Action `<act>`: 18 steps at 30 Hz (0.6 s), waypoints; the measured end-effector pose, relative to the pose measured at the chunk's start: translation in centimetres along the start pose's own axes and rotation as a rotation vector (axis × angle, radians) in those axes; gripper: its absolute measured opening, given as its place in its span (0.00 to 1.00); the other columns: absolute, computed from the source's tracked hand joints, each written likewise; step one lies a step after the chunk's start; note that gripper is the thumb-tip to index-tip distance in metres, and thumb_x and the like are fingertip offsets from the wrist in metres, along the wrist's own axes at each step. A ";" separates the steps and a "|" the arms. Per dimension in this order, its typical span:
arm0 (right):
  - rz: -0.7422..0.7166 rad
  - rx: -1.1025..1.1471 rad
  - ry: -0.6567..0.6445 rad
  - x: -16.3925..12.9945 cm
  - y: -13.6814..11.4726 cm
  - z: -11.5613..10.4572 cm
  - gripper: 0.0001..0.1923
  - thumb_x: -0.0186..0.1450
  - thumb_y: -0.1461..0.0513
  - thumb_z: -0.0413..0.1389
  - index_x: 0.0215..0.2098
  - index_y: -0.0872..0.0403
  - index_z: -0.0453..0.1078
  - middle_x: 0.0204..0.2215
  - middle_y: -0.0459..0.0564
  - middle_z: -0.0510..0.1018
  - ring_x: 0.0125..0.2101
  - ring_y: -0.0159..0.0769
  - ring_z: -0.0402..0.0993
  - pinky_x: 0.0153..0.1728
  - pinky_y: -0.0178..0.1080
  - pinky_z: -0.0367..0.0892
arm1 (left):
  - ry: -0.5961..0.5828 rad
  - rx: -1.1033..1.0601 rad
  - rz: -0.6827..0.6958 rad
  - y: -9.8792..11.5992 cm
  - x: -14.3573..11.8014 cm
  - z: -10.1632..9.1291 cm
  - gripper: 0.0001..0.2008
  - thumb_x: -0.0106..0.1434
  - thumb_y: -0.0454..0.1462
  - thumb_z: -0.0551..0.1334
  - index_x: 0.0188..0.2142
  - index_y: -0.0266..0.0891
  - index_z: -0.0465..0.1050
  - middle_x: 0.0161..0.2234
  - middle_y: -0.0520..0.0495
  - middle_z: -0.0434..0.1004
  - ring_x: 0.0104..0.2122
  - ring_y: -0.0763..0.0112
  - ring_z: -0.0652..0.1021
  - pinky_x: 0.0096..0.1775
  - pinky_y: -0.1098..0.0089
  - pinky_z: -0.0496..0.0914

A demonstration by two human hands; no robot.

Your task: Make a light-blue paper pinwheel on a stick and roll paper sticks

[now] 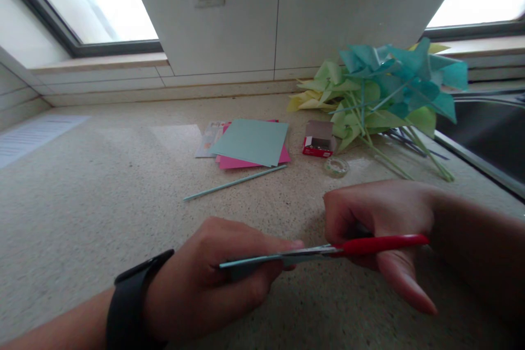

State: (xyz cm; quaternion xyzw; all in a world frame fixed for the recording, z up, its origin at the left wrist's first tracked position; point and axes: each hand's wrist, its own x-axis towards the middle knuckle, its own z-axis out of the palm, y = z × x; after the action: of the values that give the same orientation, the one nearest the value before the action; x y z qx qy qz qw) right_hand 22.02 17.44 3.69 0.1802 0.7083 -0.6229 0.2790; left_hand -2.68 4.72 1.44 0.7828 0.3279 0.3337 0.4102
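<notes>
Speckled beige stone makes up the counter (102, 197), and along its far left edge lies a pale printed sheet (36, 136), flat and well apart from the work. Nearer, low in view, the left hand (205, 279) comes in with a black watch (131, 301) on its wrist; its fingers are curled closed around a piece of pale teal paper (246, 262), seen nearly edge-on, so its full shape cannot be told. The blades of the red-handled scissors (328, 250) meet that paper edge just beside the left thumb. The blades look almost closed, as if a cut is under way.

Behind the hands a thin teal stick (235, 182) lies loose on the stone, and beyond it sits a small stack of coloured sheets (252, 142), teal on top with pink beneath and a printed leaflet peeking out at its left. To the right of the stack stand a little red box (318, 139) with its flap open and a roll of clear tape (336, 166), near each other.

Further right, the right hand (381, 229) grips the scissors, fingers wrapped through and around the red handles. Against the wall lies a heap of finished paper pinwheels (385, 93) in yellow, green and teal, sticks pointing toward the sink (488, 136) at the far right. Judging by that heap, many are already made; with sheets and a stick unused, at least one more seems only at the cutting stage.
</notes>
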 end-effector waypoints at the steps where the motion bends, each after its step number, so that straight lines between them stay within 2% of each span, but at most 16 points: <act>1: 0.004 -0.016 0.001 0.0 -0.1 0.1 0.40 0.41 0.28 0.56 0.20 0.56 0.63 0.17 0.40 0.69 0.16 0.23 0.60 0.18 0.31 0.62 | -0.009 0.006 0.000 0.0 0.1 0.0 0.17 0.67 0.30 0.58 0.52 0.33 0.78 0.30 0.42 0.84 0.25 0.70 0.81 0.29 0.73 0.73; 7: -0.018 0.013 0.003 0.5 -0.2 0.7 0.41 0.41 0.27 0.55 0.19 0.55 0.61 0.17 0.40 0.68 0.16 0.23 0.60 0.17 0.30 0.59 | -0.024 0.047 0.026 0.1 0.1 0.1 0.17 0.65 0.30 0.58 0.52 0.32 0.79 0.27 0.42 0.83 0.25 0.67 0.80 0.28 0.72 0.72; 14: 0.034 0.073 -0.021 0.7 -1.0 1.0 0.40 0.40 0.27 0.56 0.18 0.55 0.57 0.17 0.38 0.65 0.17 0.22 0.59 0.18 0.30 0.61 | -0.024 0.025 0.022 -0.1 0.2 0.2 0.16 0.65 0.30 0.58 0.50 0.33 0.79 0.27 0.43 0.83 0.25 0.68 0.80 0.28 0.72 0.71; 18: 0.006 0.100 -0.029 0.7 -0.7 0.8 0.38 0.46 0.30 0.58 0.18 0.56 0.61 0.18 0.40 0.68 0.16 0.22 0.60 0.16 0.29 0.55 | -0.050 0.031 0.018 -0.2 0.0 0.2 0.17 0.65 0.30 0.58 0.52 0.33 0.78 0.27 0.44 0.82 0.26 0.69 0.79 0.29 0.72 0.71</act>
State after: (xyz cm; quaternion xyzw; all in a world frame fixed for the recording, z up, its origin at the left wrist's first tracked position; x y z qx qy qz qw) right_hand 21.21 16.44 3.75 0.1870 0.6716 -0.6592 0.2821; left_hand -2.59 4.78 1.17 0.8001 0.3157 0.3124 0.4032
